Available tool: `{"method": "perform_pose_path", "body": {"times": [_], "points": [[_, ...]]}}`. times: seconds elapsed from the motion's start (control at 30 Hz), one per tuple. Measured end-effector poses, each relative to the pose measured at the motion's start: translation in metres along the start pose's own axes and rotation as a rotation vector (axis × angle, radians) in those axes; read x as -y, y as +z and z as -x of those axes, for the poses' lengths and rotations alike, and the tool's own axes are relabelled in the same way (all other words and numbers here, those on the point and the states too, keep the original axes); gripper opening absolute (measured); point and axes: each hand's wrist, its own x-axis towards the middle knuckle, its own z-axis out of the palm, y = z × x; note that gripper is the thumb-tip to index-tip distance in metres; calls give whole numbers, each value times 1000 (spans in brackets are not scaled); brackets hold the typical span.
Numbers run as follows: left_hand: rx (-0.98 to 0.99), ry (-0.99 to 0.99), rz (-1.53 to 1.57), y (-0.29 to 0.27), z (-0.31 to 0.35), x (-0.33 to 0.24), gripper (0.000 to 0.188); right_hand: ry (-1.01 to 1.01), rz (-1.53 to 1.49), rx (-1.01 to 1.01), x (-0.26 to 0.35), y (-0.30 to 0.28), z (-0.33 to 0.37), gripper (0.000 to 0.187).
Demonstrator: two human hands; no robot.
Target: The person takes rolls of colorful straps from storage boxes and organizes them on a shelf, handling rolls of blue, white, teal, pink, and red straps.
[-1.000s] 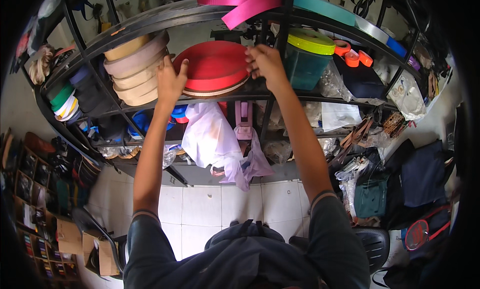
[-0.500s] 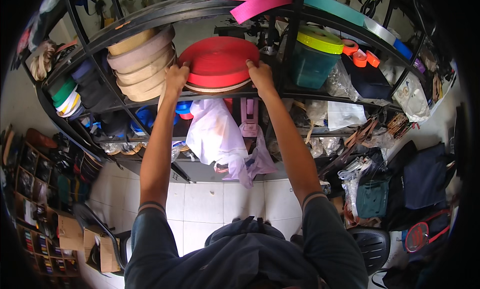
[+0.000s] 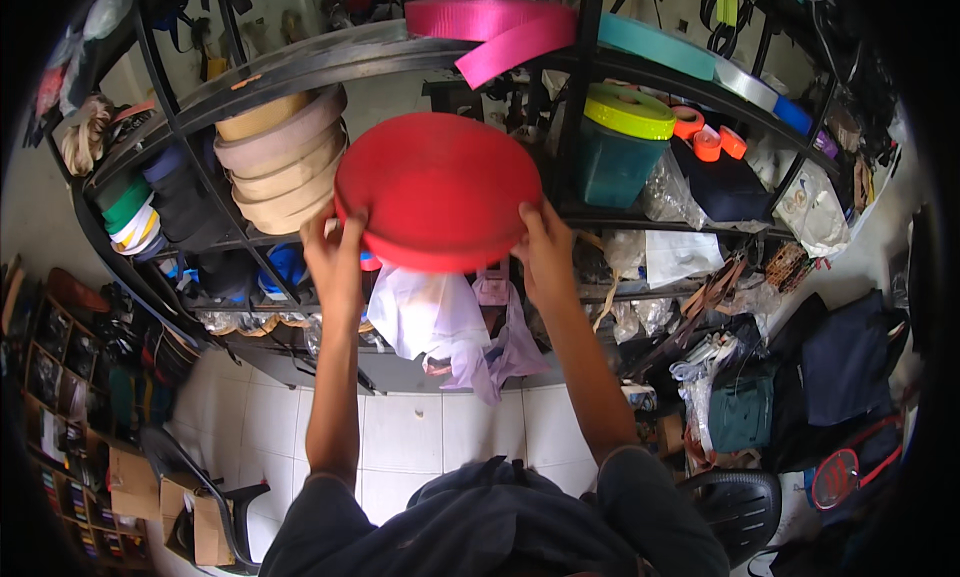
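A large, flat roll of red webbing (image 3: 440, 187) is held up in front of the black shelf, tilted so that its broad round face shows. My left hand (image 3: 335, 252) grips its left edge, the thumb on the face. On the opposite edge my right hand (image 3: 545, 252) holds it the same way, fingers partly hidden beneath. To the left on the shelf stands a stack of beige webbing rolls (image 3: 285, 167). Below the red roll hangs a whitish-purple plastic bag (image 3: 425, 317).
A yellow-green roll (image 3: 630, 112) sits on a teal container (image 3: 622, 167) to the right. Pink webbing (image 3: 490, 22) overhangs the upper shelf, near a turquoise roll (image 3: 660, 45). Behind me are black chairs (image 3: 735, 512) and a cardboard box (image 3: 210, 517).
Both hands have drawn the red roll off the shelf, toward me, and tipped it. My elbows are more bent. The pale-edged roll seen beneath it is no longer visible.
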Motion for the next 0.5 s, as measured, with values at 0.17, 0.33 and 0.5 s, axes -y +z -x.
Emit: {"method": "perform_pose_path", "body": {"times": [0.17, 0.33, 0.5], "points": [[-76, 93, 31, -26, 74, -40, 47, 1, -90, 85, 38, 15, 62, 49], [-161, 368, -10, -49, 85, -77, 51, -49, -124, 214, 67, 47, 69, 49], [-210, 414, 136, -44, 51, -113, 43, -142, -32, 328, 90, 85, 40, 41]]}}
